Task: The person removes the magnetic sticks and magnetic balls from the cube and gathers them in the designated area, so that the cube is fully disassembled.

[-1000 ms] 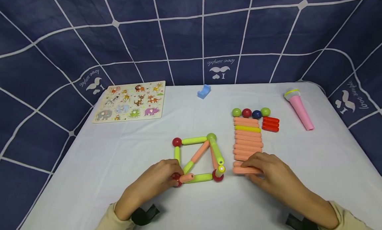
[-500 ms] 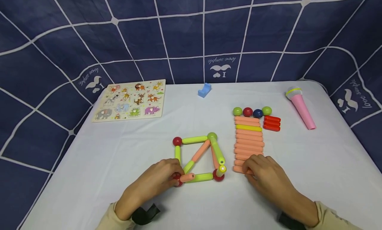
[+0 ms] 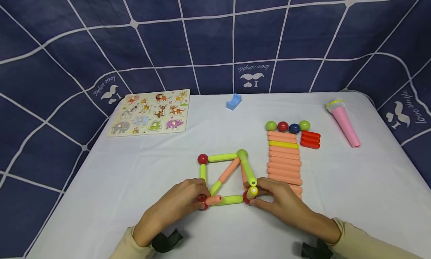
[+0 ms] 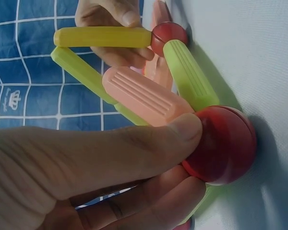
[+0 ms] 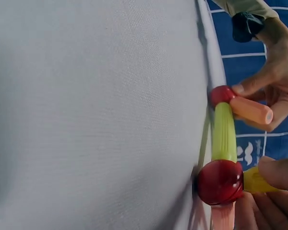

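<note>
We are pinching the near-left red ball (image 3: pixel 202 201) of the rod-and-ball frame (image 3: pixel 225 178) with our left hand (image 3: pixel 180 203), thumb and fingers curled round it, the forearm coming in from about 7 o'clock. A short peach rod (image 3: pixel 213 200) is sticking up off that ball, just beside our thumb; in the left wrist view the thumb (image 4: pixel 134 148) is pressing along the ball (image 4: pixel 221 143) where the peach rod (image 4: pixel 144 96) meets it.

Our right hand (image 3: pixel 281 203) is reaching in from about 5 o'clock, its fingers curling narrowly round the yellow rod (image 3: pixel 250 192) that is standing on the near-right red ball (image 3: pixel 246 200). In the right wrist view the fingertip (image 5: pixel 278 175) is lying on the yellow rod (image 5: pixel 257 181) right next to the ball (image 5: pixel 221 182), and a lime green rod (image 5: pixel 223 134) is running from there to the other red ball (image 5: pixel 222 95).

The frame is sitting on the white table (image 3: pixel 134 165) at the near centre, directly ahead of us: lime rods are forming a square with a red ball (image 3: pixel 202 159) at 11 o'clock and a green ball (image 3: pixel 241 153) at 1 o'clock, and a peach-and-lime diagonal is crossing it.

Just right of our right hand, a row of peach rods (image 3: pixel 284 163) is lying side by side with four balls (image 3: pixel 287 126) at its far end and three short red rods (image 3: pixel 310 139) beside them. Farther out, a pink toy microphone (image 3: pixel 343 121) is lying at 2 o'clock, a small blue block (image 3: pixel 234 101) at 12 o'clock, and an animal puzzle board (image 3: pixel 150 112) at 10 o'clock.
</note>
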A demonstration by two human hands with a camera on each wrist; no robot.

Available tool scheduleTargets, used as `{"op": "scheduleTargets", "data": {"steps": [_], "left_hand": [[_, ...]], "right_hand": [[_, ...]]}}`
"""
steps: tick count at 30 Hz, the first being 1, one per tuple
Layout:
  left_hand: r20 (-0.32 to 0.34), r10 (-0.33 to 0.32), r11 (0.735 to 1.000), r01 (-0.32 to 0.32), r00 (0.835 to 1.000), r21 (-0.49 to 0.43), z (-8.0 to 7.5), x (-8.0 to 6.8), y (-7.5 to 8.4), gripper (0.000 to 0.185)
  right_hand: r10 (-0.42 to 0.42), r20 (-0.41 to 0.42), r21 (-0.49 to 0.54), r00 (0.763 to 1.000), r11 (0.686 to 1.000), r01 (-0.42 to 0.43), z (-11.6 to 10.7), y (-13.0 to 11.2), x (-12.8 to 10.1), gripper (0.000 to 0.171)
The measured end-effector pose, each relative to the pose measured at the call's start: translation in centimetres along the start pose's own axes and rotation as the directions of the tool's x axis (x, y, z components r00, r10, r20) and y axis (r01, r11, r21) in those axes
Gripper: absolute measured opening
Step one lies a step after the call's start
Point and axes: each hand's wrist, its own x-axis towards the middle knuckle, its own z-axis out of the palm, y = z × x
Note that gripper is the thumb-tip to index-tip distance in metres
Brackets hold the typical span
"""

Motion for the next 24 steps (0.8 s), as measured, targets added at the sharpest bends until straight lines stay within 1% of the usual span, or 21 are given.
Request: {"op": "scheduleTargets", "data": {"steps": [2, 4, 7, 10, 13, 16, 19, 21, 23, 24], "left_hand": [[0.000, 0.009, 1.000, -0.009, 1.000, 0.003, 0.0, 0.1, 0.0, 0.016], [0.002, 0.012, 1.000, -0.012, 1.000, 0.003, 0.0, 0.1, 0.0, 0.016], [0.001, 0.009, 1.000, -0.009, 1.000, -0.012, 0.0, 0.2, -0.1, 0.016], [0.001, -0.002, 1.000, 0.002, 1.000, -0.016, 0.1, 0.2, 0.1, 0.017], [0.001, -0.010, 1.000, 0.010, 1.000, -0.011, 0.1, 0.3, 0.3, 0.018], [0.003, -0.015, 1.000, 0.015, 1.000, -0.002, 0.1, 0.3, 0.4, 0.018], [0.003, -0.022, 1.000, 0.022, 1.000, -0.009, 0.1, 0.3, 0.4, 0.018], [0.004, -0.023, 1.000, 0.023, 1.000, -0.013, 0.1, 0.3, 0.3, 0.019], [0.005, -0.028, 0.999, 0.028, 1.000, -0.022, 0.1, 0.2, 0.3, 0.019], [0.006, -0.028, 0.999, 0.028, 1.000, -0.024, 0.1, 0.2, 0.2, 0.019]], "right_hand": [[-0.042, 0.000, -0.022, 0.999, 0.999, 0.042, 0.1, 0.2, 0.1, 0.018], [-0.099, 0.011, -0.047, 0.995, 0.994, 0.099, 0.1, 0.4, 0.1, 0.018], [-0.185, 0.039, -0.086, 0.982, 0.978, 0.188, -0.1, 0.8, 0.1, 0.019], [-0.228, 0.067, -0.095, 0.971, 0.968, 0.234, -0.2, 1.1, 0.0, 0.019], [-0.265, 0.076, -0.111, 0.961, 0.956, 0.273, -0.2, 1.3, -0.1, 0.022], [-0.283, 0.080, -0.138, 0.956, 0.946, 0.292, -0.3, 1.3, -0.3, 0.022], [-0.236, 0.081, -0.177, 0.968, 0.953, 0.247, -0.7, 1.1, -0.7, 0.024], [-0.205, 0.072, -0.192, 0.976, 0.958, 0.215, -1.2, 1.1, -1.1, 0.032], [-0.188, 0.047, -0.213, 0.981, 0.958, 0.194, -1.7, 1.2, -1.6, 0.041], [-0.192, 0.032, -0.227, 0.981, 0.954, 0.195, -1.9, 1.2, -1.8, 0.046]]}}
